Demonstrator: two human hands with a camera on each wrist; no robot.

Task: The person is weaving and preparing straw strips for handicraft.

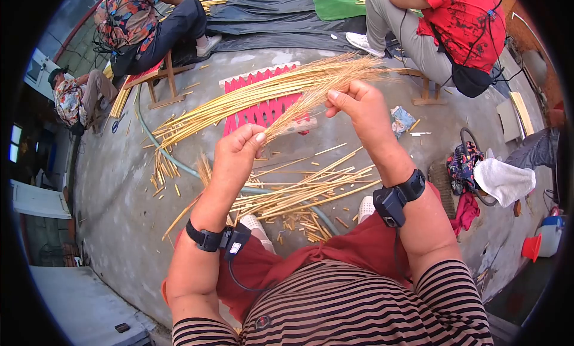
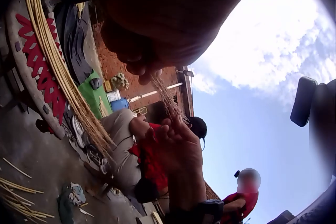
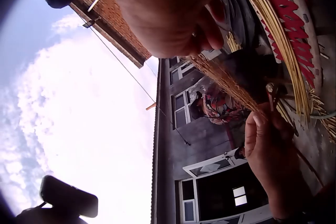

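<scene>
My left hand (image 1: 238,150) pinches the lower end of a feathery straw head (image 1: 294,114) between thumb and fingers. The right hand (image 1: 360,110) has its thumb and curled fingers on the upper part of the same plume. Beyond the hands, a long bundle of yellow stalks (image 1: 224,104) lies across a stool with red webbing (image 1: 263,114). In the right wrist view the plume (image 3: 226,81) stretches between the right hand (image 3: 173,19) and the left hand (image 3: 270,155). The left wrist view shows its wispy tips (image 2: 169,98) between both hands.
Loose stalks (image 1: 317,187) and short cut pieces lie on the concrete near my feet, with a hose (image 1: 173,161) running under them. People sit on stools at upper left and upper right. A white cloth (image 1: 505,181) hangs at the right.
</scene>
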